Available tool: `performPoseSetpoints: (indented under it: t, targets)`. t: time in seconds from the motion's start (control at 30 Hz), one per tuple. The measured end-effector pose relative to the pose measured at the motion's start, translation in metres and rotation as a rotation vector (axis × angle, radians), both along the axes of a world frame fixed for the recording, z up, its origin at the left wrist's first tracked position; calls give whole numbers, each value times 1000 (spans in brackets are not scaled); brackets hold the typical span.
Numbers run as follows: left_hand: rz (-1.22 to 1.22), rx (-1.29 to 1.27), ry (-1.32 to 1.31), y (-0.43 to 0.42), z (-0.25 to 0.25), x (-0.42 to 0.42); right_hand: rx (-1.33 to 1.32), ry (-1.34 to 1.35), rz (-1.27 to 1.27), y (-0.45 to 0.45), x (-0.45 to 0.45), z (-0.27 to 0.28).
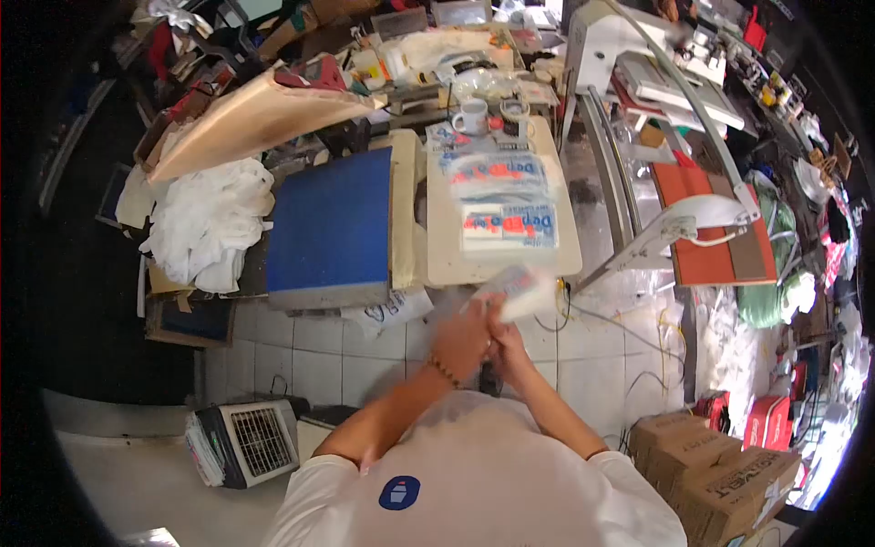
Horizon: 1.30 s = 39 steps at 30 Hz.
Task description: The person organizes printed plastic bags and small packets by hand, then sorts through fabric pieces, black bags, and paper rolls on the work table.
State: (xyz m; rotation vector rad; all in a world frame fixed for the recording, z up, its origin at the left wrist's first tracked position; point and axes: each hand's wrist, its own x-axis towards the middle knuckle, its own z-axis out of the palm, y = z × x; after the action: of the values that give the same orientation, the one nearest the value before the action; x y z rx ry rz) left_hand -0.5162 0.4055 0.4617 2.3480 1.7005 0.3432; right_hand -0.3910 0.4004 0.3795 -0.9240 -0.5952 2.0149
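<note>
Left grip (463, 339) (bare hand, brown beaded bracelet on the wrist) and right grip (509, 345) (bare hand) are close together in front of the torso. Both look narrow, closed on the near end of a white flat printed packet (527, 290). Motion blur there: can't tell finger placement or which hand carries more of the load.

Key relation: packet lies just beyond both grips and off to the right. Long axis seems to run from the fingers away and rightward, far end free. Right grip is a bit nearer that free end; left grip comes in from the left side.

Straight ahead of the grips, past the packet: cream worktop (441, 260) with rounded corners. On its near part, white packets with red and blue print (510, 226); similar printed packets (497, 173) just beyond. White mug (471, 117) further out, near the far edge.

Left of the grips and further out: blue rectangular flat panel (333, 219), then crumpled white fabric-like pile (210, 219). Right and further out: white metal arm (693, 219) beside the worktop.
</note>
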Motion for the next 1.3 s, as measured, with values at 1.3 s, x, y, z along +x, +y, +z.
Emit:
performPoseSetpoints:
  t: [1.3]
  targets:
    - [244, -250, -738, 21, -36, -38, -101, 294, -58, 2, 21, -13]
